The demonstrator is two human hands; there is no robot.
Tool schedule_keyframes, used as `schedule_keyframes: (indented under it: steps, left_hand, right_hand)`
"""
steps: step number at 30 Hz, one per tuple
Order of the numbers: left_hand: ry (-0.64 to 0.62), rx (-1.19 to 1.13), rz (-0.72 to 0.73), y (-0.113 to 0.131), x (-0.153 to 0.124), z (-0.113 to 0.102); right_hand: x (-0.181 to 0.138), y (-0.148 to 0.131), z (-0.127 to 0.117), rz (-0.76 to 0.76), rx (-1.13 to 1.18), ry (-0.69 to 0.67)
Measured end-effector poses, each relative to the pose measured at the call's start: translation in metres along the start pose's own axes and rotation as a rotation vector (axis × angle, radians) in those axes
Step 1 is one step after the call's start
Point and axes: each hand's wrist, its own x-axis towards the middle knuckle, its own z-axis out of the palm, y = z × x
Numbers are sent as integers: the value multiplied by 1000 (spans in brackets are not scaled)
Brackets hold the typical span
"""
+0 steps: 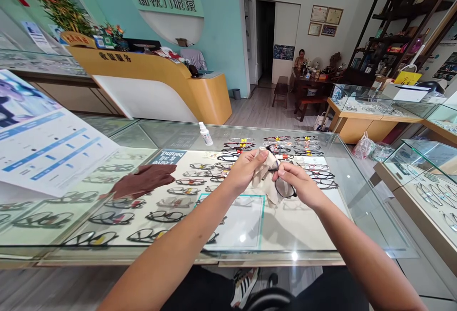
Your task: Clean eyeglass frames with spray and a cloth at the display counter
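Above the glass display case, my left hand (pixel 247 170) pinches a beige cleaning cloth (pixel 264 185) folded around one lens of a pair of dark-framed eyeglasses (pixel 284 187). My right hand (pixel 295 181) is closed on the frame near the bridge, and the other lens hangs below its fingers. The cloth's loose end drapes down between both hands. A small white spray bottle (pixel 205 134) stands on the glass behind my left hand. To the left lies a crumpled brown cloth (pixel 144 180).
Rows of eyeglass frames (pixel 187 181) lie inside the glass case (pixel 307 244). A printed card stand (pixel 46 135) rises at left. Further off are a yellow-fronted counter (pixel 210 96), more display cases (pixel 424 192) at right, and a seated person (pixel 300 61) by a dark table.
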Motion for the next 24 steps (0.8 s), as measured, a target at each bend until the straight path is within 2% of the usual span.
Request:
schedule_keyframes:
  steps: [5, 9, 18, 24]
  left_hand:
    - [-151, -18, -15, 7, -1, -7]
    - [-188, 7, 0, 9, -3, -7]
    - [-86, 69, 13, 6, -7, 5]
    - [-24, 77, 46, 3, -6, 6]
  right_hand:
    - [-2, -3, -2, -6, 36, 29]
    - [-1, -2, -2, 3, 65, 38]
    - [-1, 0, 4, -27, -28, 22]
    - [-1, 2, 5, -31, -57, -2]
